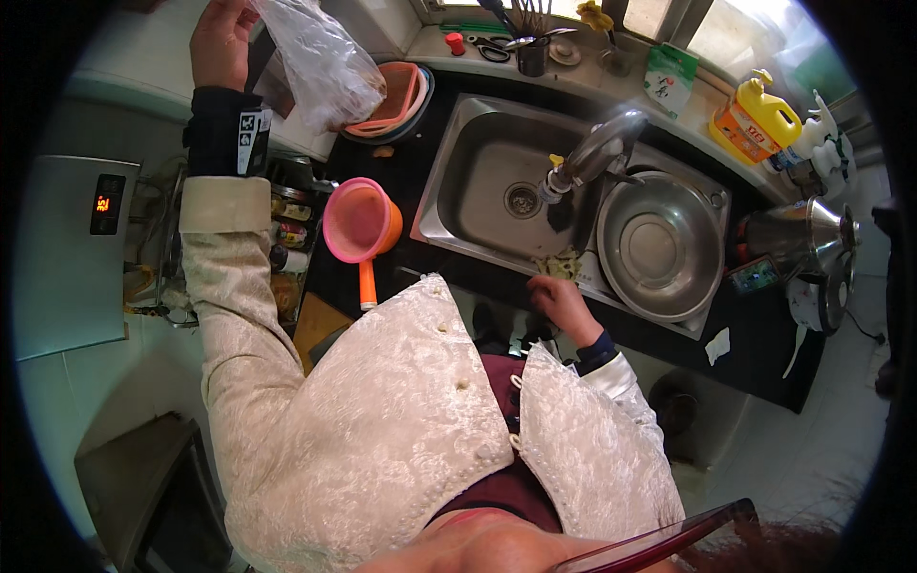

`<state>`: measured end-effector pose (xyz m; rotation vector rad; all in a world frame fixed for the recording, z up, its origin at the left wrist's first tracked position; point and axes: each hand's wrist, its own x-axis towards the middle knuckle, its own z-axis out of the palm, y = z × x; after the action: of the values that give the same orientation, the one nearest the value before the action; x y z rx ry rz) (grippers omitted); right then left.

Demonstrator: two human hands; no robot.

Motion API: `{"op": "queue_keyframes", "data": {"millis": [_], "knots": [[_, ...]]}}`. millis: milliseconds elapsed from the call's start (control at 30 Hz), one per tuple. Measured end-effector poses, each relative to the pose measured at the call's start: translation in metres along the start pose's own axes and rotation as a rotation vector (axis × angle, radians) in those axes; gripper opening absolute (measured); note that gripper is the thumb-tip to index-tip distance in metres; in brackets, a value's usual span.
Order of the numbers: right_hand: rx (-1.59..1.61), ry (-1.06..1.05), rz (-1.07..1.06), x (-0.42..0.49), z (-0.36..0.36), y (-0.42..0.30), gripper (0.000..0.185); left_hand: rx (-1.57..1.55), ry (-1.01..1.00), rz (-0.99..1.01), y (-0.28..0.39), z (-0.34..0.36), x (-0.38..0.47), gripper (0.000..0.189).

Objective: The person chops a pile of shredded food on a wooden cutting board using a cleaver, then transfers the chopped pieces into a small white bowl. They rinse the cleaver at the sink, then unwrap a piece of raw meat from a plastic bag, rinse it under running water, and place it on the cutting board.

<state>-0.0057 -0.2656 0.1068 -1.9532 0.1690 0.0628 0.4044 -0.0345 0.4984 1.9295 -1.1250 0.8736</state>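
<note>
At the upper left, my left hand (218, 46) is raised and grips the top of a clear plastic bag (322, 64). The bag hangs over a stack of plastic baskets or basins (394, 93); its contents are hard to make out. My right hand (562, 304) is low at the counter's front edge, just before the stainless steel sink (494, 165). Its fingers are curled, and their undersides are hidden. Close to it, a crumpled greenish thing (561, 265) lies on the sink's front rim. A steel basin (652, 247) sits to the right of the faucet (594, 154).
An orange long-handled plastic dipper or strainer (362, 222) rests on the black counter left of the sink. Scissors (491, 50) and a utensil holder (532, 57) line the sill. A yellow detergent bottle (754, 122), a phone (754, 276) and a steel kettle-like vessel (806, 229) are at right.
</note>
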Motion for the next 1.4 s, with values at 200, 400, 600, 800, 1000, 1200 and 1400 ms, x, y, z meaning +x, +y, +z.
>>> {"op": "queue_keyframes", "data": {"millis": [200, 400, 600, 800, 1000, 1200, 1400], "knots": [[0.215, 0.161, -0.202, 0.04, -0.033, -0.049, 0.015, -0.845, -0.128, -0.403, 0.057, 0.004, -0.028, 0.007], [0.173, 0.544, -0.443, 0.016, -0.1, -0.1, 0.037, -0.835, -0.377, -0.464, 0.128, 0.021, -0.103, 0.025], [-0.148, 0.664, -0.635, -0.027, -0.122, -0.137, 0.077, -1.013, -0.642, -0.344, 0.212, 0.086, -0.142, 0.019], [-0.198, 0.708, -0.453, -0.066, -0.128, -0.123, 0.04, -1.271, -0.785, -0.171, 0.272, 0.138, -0.17, 0.009], [-0.182, 0.663, -0.441, -0.123, -0.159, -0.099, 0.018, -1.129, -0.893, -0.05, 0.281, 0.145, -0.193, 0.008], [-0.27, 0.432, -0.262, -0.164, -0.131, -0.075, 0.016, -0.82, -0.934, 0.145, 0.282, 0.131, -0.237, 0.012], [-0.379, 0.216, -0.04, -0.171, -0.105, -0.056, 0.02, -0.845, -0.981, 0.119, 0.279, 0.145, -0.268, 0.008]]}}
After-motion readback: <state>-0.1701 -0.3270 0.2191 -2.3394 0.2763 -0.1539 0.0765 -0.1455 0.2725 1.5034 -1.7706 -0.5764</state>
